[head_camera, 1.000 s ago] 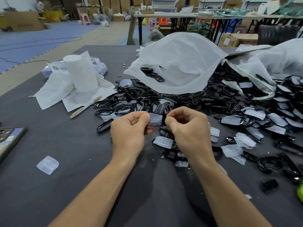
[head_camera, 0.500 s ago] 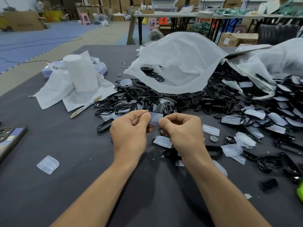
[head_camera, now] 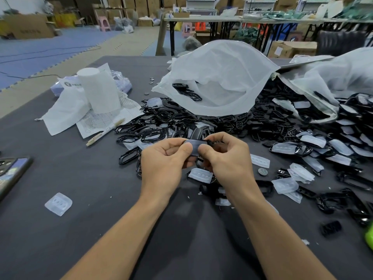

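Note:
My left hand (head_camera: pixel 164 162) and my right hand (head_camera: pixel 227 158) meet above the dark table, both pinching one small black plastic part with a translucent pad (head_camera: pixel 194 146) on it. Thumbs press its near face and the fingers curl behind it. Just beyond my hands spreads a pile of black plastic frames (head_camera: pixel 161 122). Loose translucent pads lie around, one (head_camera: pixel 200 175) under my hands and one (head_camera: pixel 58 204) alone at the left.
A white mesh bag (head_camera: pixel 222 77) with frames inside lies open behind the pile; another bag (head_camera: pixel 333 77) is at the right. Paper sheets and a white roll (head_camera: pixel 99 89) sit at the left with a pen (head_camera: pixel 105 132). A phone (head_camera: pixel 12 172) lies at the left edge. A coin (head_camera: pixel 262 171) is right of my hand.
My right hand has slid left, closer to my left hand, so less of the pinched part shows between them. Both hands keep their hold on it.

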Demonstrator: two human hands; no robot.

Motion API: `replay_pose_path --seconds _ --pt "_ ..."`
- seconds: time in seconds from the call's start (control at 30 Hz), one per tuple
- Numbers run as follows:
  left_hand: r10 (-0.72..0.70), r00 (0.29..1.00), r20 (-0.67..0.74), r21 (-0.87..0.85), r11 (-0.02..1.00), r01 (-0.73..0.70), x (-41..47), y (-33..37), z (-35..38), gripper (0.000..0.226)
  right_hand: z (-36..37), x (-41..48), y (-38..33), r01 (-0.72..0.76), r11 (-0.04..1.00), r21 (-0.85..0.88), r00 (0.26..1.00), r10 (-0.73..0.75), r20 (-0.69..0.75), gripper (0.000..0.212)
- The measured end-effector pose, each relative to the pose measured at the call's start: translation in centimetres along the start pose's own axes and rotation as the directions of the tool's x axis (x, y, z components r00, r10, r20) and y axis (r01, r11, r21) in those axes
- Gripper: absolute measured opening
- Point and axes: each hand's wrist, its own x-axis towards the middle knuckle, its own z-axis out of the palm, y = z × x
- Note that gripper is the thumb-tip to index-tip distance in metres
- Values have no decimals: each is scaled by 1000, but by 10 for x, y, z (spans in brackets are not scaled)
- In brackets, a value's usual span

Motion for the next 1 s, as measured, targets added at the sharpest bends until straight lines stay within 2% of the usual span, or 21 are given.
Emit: replay_pose_path --seconds 0.13,0.4,0.6,0.73,1.0 --pt "-42 998 52 31 999 40 4 0 -5 14 -3 3 3 9 1000 9 1000 -9 26 14" --pt "-116 984 133 -14 993 119 5 0 -8 17 -7 6 3 17 999 52 999 -18 30 6" --pt "-138 960 242 8 990 140 6 5 -11 40 -10 7 2 18 995 100 999 -21 29 18" --pt "-205 939 275 46 979 201 6 9 -12 48 -11 8 3 47 998 41 999 -48 21 15" --pt "-238 944 230 14 970 241 4 10 -10 16 -11 8 3 17 999 37 1000 -18 22 8"
